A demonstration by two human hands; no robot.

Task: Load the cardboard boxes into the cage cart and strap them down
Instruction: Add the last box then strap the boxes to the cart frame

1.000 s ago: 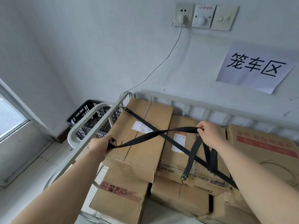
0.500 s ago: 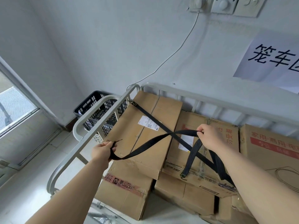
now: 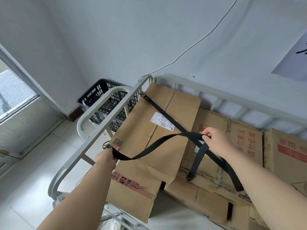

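Several brown cardboard boxes point(image 3: 149, 130) are stacked inside the grey metal cage cart point(image 3: 106, 123). One black strap point(image 3: 163, 116) runs diagonally across the top box, hooked at the cart's far left corner. A second black strap point(image 3: 154, 146) sags between my hands. My left hand point(image 3: 108, 156) grips its hooked end close to the cart's left rail. My right hand point(image 3: 217, 140) pinches the same strap above the middle boxes, where folded lengths of it hang down over a box.
A black plastic crate point(image 3: 99, 95) stands on the floor behind the cart's left rail. A white cable point(image 3: 196, 45) runs down the wall to the cart. A paper sign point(image 3: 294, 53) hangs at right. A window lies at far left.
My left hand has carried the strap's hooked end down and left toward the cart's side rail. The strap sags more. The view has swung left and down.
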